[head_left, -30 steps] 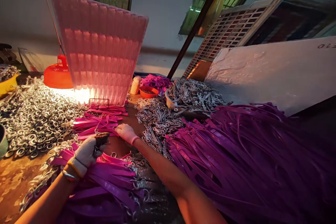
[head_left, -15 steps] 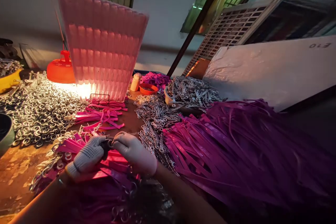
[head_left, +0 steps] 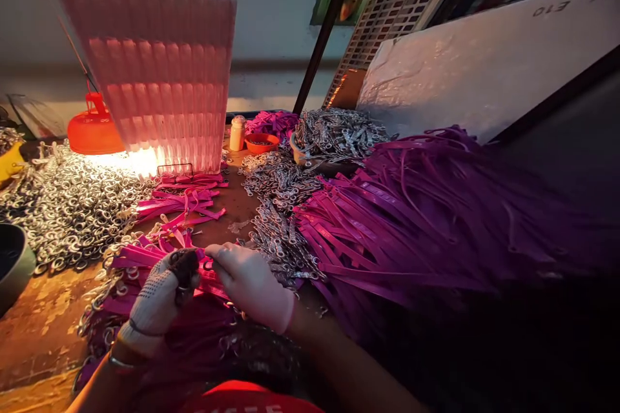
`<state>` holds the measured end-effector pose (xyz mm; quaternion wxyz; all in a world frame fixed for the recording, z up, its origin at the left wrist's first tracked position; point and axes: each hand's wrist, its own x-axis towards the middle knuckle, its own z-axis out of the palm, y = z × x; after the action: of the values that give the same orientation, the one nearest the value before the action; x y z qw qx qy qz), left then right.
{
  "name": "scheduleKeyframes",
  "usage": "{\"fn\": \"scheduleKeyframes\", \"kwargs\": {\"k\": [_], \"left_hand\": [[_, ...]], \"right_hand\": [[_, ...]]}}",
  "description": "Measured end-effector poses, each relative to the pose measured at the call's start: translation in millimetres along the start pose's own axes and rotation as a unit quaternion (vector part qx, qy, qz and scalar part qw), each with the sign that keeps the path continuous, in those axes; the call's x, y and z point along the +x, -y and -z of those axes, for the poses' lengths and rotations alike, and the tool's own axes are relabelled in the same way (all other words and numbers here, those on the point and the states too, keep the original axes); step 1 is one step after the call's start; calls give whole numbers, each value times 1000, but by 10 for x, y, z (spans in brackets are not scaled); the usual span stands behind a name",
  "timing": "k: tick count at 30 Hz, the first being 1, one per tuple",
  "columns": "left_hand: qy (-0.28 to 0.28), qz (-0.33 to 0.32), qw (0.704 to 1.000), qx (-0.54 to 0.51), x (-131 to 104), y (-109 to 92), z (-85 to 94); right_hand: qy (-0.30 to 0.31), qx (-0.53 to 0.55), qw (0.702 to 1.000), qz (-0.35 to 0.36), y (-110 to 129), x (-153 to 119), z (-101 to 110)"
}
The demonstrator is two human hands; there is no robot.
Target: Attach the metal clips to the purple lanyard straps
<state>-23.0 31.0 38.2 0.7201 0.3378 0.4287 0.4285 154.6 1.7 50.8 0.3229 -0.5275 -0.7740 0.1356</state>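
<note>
My left hand, in a dotted white glove with dark fingertips, is closed above a heap of magenta straps. What it grips is too small and dark to name. Close beside it, my right hand in a plain pale glove has thumb and forefinger pinched near a small magenta bit at the left fingertips. Metal rings and clasps edge the strap heap. To the right of my hands lies a pile of metal clasps, with a large bundle of magenta straps beyond it.
An orange lamp shines over a mound of metal rings at left. Behind stands a ribbed translucent panel. Farther back are a shaker bottle, a red bowl and a tub of clasps. A green bowl sits at the left edge.
The camera view has shifted, and a red shape shows at the bottom. My left hand has turned more upright, its dark fingertips now facing up. My right hand stays pinched beside it.
</note>
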Motion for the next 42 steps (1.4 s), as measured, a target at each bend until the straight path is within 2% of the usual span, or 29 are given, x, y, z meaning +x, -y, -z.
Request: {"fn": "scheduleKeyframes", "kwargs": {"k": [3,6,8,11,14,16,18,21,23,27,30,37,39,42], "left_hand": [[-12,-57,995,86,-38,21,-55],[-10,-63,989,132,-49,12,-72],[-1,-91,979,182,-48,7,-61],[-14,-149,950,272,-45,24,-46],[-36,-228,908,349,-41,53,-62],[-31,-268,880,392,-24,60,-74],[-6,-249,877,412,13,54,-61],[64,-140,920,359,89,45,18],[89,-102,942,307,121,50,79],[69,-115,947,292,109,70,119],[66,-116,945,299,92,100,115],[58,-87,957,269,195,219,194],[68,-76,958,268,220,134,186],[88,-73,950,290,219,-154,198]], "right_hand": [[11,-68,998,-10,57,7,-29],[17,-125,992,-22,106,1,-19],[19,-162,986,-28,130,-10,-9],[11,-198,979,-49,157,-22,-4],[5,-205,975,-82,177,-11,-18],[9,-206,973,-101,183,15,-32],[14,-210,971,-111,181,52,-39],[46,-211,972,-94,164,116,-6],[98,-206,972,-64,147,155,40],[181,-222,958,-31,86,206,86],[188,-249,950,-1,-1,219,33],[224,-307,916,128,-106,235,-75],[222,-333,905,146,-94,249,-71],[191,-364,901,140,-90,269,-36]]}}
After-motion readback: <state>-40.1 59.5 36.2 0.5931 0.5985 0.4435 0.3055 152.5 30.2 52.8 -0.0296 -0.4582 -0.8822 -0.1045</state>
